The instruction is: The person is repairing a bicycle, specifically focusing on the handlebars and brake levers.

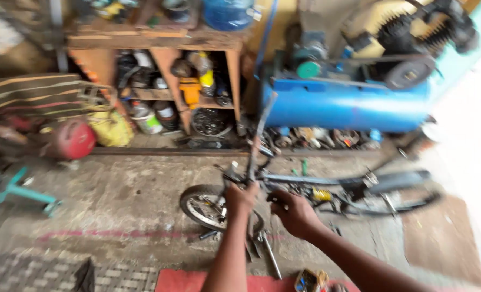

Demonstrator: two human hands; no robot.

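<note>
Both hands [267, 205] on upright fork [254, 157], bicycle [327, 192] lying just beyond

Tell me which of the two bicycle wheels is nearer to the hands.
The front wheel, directly under the left hand. The rear wheel lies far to the right, past the frame.

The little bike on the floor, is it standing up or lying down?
Lying down. The bike rests on its side on the concrete floor, its front wheel flat. The left hand grips a long bar above it.
</note>
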